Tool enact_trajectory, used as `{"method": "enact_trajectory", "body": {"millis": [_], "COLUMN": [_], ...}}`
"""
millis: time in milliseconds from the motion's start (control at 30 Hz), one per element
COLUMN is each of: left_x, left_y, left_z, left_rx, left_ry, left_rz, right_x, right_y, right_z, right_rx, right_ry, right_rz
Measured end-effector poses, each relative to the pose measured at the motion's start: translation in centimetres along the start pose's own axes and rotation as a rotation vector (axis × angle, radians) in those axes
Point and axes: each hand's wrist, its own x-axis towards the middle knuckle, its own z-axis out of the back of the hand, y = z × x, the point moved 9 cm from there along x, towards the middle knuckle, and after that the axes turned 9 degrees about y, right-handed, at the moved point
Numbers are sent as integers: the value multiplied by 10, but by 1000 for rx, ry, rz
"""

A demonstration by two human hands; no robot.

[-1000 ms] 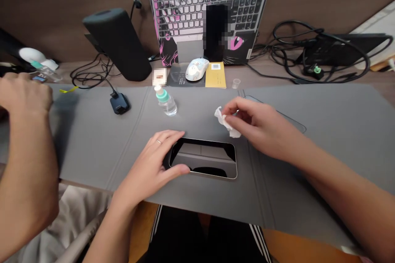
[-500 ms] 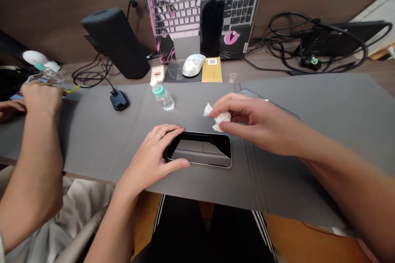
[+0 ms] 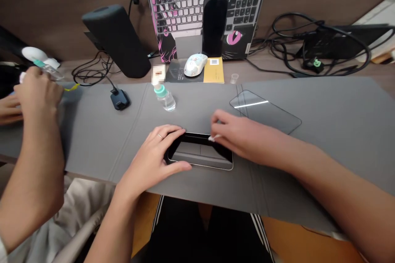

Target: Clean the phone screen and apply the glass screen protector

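A smartphone (image 3: 202, 157) lies flat on the grey desk mat, its dark glossy screen facing up. My left hand (image 3: 159, 148) steadies its left end, with the fingers along the far edge and the thumb by the near edge. My right hand (image 3: 236, 133) is closed on a crumpled white tissue (image 3: 212, 138), mostly hidden by the fingers. A small end of tissue shows over the phone's far right part. Just beyond my right hand lies a clear screen protector (image 3: 265, 111) with a dark border.
A clear spray bottle (image 3: 166, 99) stands behind the phone. Farther back are a mouse (image 3: 195, 65), a laptop (image 3: 188, 33) with another phone on it, and a black speaker (image 3: 119, 41). Cables (image 3: 277, 41) lie at the back right. A co-worker's arm (image 3: 38, 139) is at the left.
My right hand has come down and towards me, bringing the tissue to the phone's far right part. More of the screen protector shows. My left hand stays on the phone.
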Motion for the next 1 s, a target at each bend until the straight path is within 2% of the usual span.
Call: {"method": "enact_trajectory", "body": {"millis": [100, 200, 333, 400, 533, 600, 700, 767, 833, 933, 1000], "left_x": [0, 0, 1, 1, 0, 0, 0, 0, 0, -1, -1], "left_y": [0, -1, 0, 1, 1, 2, 2, 2, 3, 4, 3], "left_z": [-2, 0, -1, -2, -2, -2, -3, -3, -3, -2, -3], "left_rx": [-5, 5, 0, -7, -11, -14, -19, -21, -22, -14, -10], "left_ry": [18, 4, 6, 11, 7, 12, 25, 26, 20, 6, 7], "left_rz": [5, 6, 1, -1, 8, 26, 34, 30, 33, 37, 34], "right_x": [-9, -13, -8, -7, -12, -11, -3, 1, 3, -3, -5], "right_y": [-22, -8, 23, 12, -22, -13, 25, 35, 20, -11, -8], "right_z": [26, 36, 6, 1, 27, 27, 3, -6, -1, 21, 23], "right_rx": [-64, -51, 58, 34, -60, -53, -1, -5, -48, -125, -136], "right_ry": [-127, -166, 91, 130, -74, -81, 75, 122, 62, -99, -127], "right_rz": [-107, -69, 101, 63, -114, -94, 75, 122, 55, -110, -121]}}
